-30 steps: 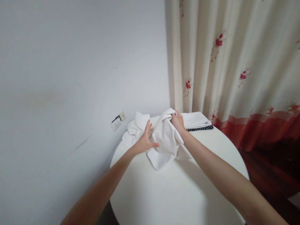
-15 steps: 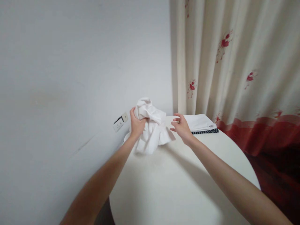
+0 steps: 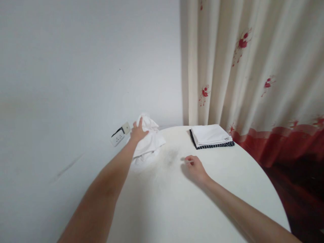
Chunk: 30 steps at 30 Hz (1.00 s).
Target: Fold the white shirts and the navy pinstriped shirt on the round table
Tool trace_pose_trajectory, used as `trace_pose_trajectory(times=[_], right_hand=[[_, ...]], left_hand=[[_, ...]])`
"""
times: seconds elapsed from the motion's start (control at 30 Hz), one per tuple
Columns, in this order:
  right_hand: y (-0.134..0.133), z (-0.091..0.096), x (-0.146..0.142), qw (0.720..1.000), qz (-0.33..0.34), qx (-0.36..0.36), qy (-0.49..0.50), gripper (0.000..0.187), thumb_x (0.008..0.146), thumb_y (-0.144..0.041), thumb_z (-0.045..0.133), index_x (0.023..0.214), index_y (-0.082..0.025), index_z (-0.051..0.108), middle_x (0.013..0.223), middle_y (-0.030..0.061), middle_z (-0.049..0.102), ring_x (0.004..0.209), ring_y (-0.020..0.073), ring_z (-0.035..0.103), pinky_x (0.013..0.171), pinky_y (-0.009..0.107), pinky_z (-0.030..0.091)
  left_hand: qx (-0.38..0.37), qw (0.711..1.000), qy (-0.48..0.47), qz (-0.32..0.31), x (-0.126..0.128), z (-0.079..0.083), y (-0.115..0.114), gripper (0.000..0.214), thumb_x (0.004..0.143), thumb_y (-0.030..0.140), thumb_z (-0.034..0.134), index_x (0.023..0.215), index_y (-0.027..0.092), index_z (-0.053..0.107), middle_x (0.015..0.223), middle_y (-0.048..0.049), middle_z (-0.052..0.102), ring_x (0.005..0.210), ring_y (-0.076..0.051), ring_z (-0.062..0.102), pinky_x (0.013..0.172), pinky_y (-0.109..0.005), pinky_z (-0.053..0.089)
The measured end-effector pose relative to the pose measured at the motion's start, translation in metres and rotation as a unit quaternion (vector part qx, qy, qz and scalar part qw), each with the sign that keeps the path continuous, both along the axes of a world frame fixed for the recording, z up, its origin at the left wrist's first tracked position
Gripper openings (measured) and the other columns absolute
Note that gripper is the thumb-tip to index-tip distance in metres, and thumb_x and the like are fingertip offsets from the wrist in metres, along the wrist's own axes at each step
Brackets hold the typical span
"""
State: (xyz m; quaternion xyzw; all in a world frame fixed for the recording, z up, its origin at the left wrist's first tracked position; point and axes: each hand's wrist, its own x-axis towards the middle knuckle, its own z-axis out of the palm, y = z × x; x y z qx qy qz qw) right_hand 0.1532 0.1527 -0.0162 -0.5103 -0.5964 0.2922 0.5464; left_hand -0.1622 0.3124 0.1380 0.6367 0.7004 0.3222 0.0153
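Note:
A crumpled white cloth [image 3: 153, 137] lies in a heap at the far left of the white table [image 3: 197, 212], close against the wall. My left hand [image 3: 138, 132] rests on its near side with fingers spread, touching the fabric rather than wrapped round it. Low over the middle of the table, my right hand [image 3: 196, 169] is closed, fingers curled in to the thumb. A small pale bit shows at its fingertips, too blurred to name. Between the two hands, a greyish smudge [image 3: 172, 156] marks the tabletop.
Folded white cloth [image 3: 210, 134] lies on a dark patterned cloth [image 3: 215, 146] at the back right of the table. A wall socket [image 3: 118, 136] is just left of my left hand. Behind the table hangs a cream and red curtain [image 3: 222, 84].
The white cloth has gone from held up in my left hand to lying lower, by the wall. The left hand's fingers have spread. My right hand has come nearer and closed.

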Motion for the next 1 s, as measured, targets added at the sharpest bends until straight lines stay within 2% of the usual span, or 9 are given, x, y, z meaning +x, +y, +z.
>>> trace_pose_trajectory(times=[0.1, 0.17, 0.23, 0.37, 0.47, 0.6, 0.73, 0.83, 1.0], right_hand=[[-0.002, -0.012, -0.005, 0.999, 0.010, 0.030, -0.040, 0.028, 0.072, -0.016, 0.052, 0.093, -0.020, 0.070, 0.100, 0.0085, 0.068, 0.085, 0.0206, 0.063, 0.084, 0.041, 0.055], [-0.001, -0.016, -0.005, 0.998, 0.021, 0.028, -0.059, 0.028, 0.074, -0.013, 0.051, 0.093, -0.020, 0.070, 0.099, 0.0079, 0.068, 0.084, 0.0197, 0.063, 0.084, 0.039, 0.054], [0.002, -0.017, -0.003, 0.997, 0.017, 0.016, -0.078, 0.026, 0.075, -0.011, 0.050, 0.091, -0.018, 0.069, 0.097, 0.0076, 0.068, 0.084, 0.0195, 0.064, 0.084, 0.038, 0.054], [0.020, -0.005, 0.012, 0.990, -0.017, 0.014, -0.140, 0.026, 0.078, -0.011, 0.050, 0.096, -0.017, 0.068, 0.099, 0.0082, 0.068, 0.084, 0.0195, 0.064, 0.083, 0.036, 0.053], [0.044, 0.017, 0.039, 0.974, -0.079, 0.042, -0.210, 0.030, 0.084, -0.015, 0.052, 0.110, -0.016, 0.066, 0.113, 0.0119, 0.065, 0.105, 0.0251, 0.059, 0.095, 0.040, 0.047], [0.076, 0.042, 0.085, 0.893, -0.188, 0.022, -0.409, 0.036, 0.093, -0.024, 0.054, 0.128, -0.019, 0.061, 0.138, 0.0156, 0.055, 0.128, 0.0324, 0.045, 0.103, 0.048, 0.036], [0.092, 0.047, 0.117, 0.832, -0.137, -0.047, -0.535, 0.035, 0.099, -0.041, 0.049, 0.122, -0.020, 0.064, 0.130, 0.0162, 0.062, 0.121, 0.0329, 0.050, 0.097, 0.048, 0.036], [0.095, 0.043, 0.129, 0.809, -0.098, -0.038, -0.578, 0.034, 0.101, -0.041, 0.046, 0.121, -0.022, 0.066, 0.127, 0.0143, 0.065, 0.120, 0.0320, 0.051, 0.095, 0.045, 0.037], [0.094, 0.040, 0.139, 0.805, -0.092, -0.031, -0.585, 0.037, 0.104, -0.033, 0.037, 0.114, -0.021, 0.070, 0.121, 0.0133, 0.069, 0.114, 0.0279, 0.057, 0.089, 0.038, 0.040]], left_hand=[[-0.098, 0.994, 0.025, 0.048, 0.007, -0.065, 0.000, 0.081, 0.086, 0.057, 0.062, 0.155, 0.031, 0.028, 0.165, -0.0184, 0.017, 0.143, -0.048, 0.028, 0.108, -0.069, 0.025], [-0.120, 0.991, 0.028, 0.056, 0.004, -0.085, 0.005, 0.080, 0.088, 0.064, 0.054, 0.157, 0.033, 0.026, 0.166, -0.0175, 0.016, 0.144, -0.048, 0.026, 0.109, -0.070, 0.023], [-0.129, 0.990, 0.034, 0.051, -0.002, -0.087, 0.011, 0.081, 0.087, 0.066, 0.051, 0.158, 0.034, 0.025, 0.166, -0.0169, 0.015, 0.145, -0.048, 0.027, 0.109, -0.070, 0.024], [-0.131, 0.989, 0.047, 0.043, -0.011, -0.077, 0.015, 0.078, 0.090, 0.063, 0.049, 0.158, 0.033, 0.027, 0.167, -0.0176, 0.012, 0.146, -0.049, 0.027, 0.108, -0.068, 0.030], [-0.095, 0.993, 0.060, 0.041, -0.007, -0.073, 0.002, 0.071, 0.094, 0.058, 0.045, 0.157, 0.028, 0.031, 0.165, -0.0193, 0.017, 0.147, -0.046, 0.025, 0.109, -0.067, 0.032], [0.030, 0.995, 0.095, 0.025, 0.013, -0.067, -0.034, 0.061, 0.097, 0.046, 0.045, 0.153, 0.022, 0.039, 0.161, -0.0197, 0.028, 0.148, -0.042, 0.026, 0.113, -0.063, 0.029], [0.172, 0.979, 0.088, -0.066, 0.041, -0.066, -0.082, 0.045, 0.095, 0.031, 0.049, 0.137, 0.017, 0.055, 0.145, -0.0178, 0.048, 0.139, -0.032, 0.042, 0.117, -0.049, 0.033], [0.186, 0.970, 0.041, -0.151, 0.063, -0.079, -0.115, 0.032, 0.092, 0.025, 0.050, 0.120, 0.018, 0.063, 0.130, -0.0151, 0.057, 0.128, -0.028, 0.053, 0.114, -0.046, 0.038], [0.125, 0.954, -0.037, -0.269, 0.094, -0.105, -0.146, 0.023, 0.090, 0.020, 0.050, 0.106, 0.020, 0.066, 0.116, -0.0096, 0.065, 0.116, -0.024, 0.060, 0.108, -0.042, 0.044]])
